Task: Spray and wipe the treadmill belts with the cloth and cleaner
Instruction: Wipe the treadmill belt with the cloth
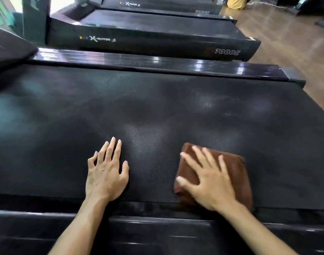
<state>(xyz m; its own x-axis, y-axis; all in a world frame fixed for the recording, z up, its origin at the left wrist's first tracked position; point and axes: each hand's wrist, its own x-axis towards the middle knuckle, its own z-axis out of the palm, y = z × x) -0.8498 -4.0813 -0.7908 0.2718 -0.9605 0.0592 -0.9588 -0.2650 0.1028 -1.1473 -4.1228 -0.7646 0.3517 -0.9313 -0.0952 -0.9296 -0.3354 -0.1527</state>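
Belt (157, 107) under us | our right hand (211, 183) presses brown cloth (236, 173) flat, fingers spread | our left hand (106, 173) flat on belt, holding nothing | next treadmill (157, 41) reads "X-RUNNER", "7000C"

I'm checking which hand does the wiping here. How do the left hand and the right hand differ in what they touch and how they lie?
The left hand lies flat on the bare treadmill belt; the right hand presses on the folded brown cloth. The left hand's fingers lie closer together; the right hand's are spread wide. Both are open, palms down, near the belt's near edge.
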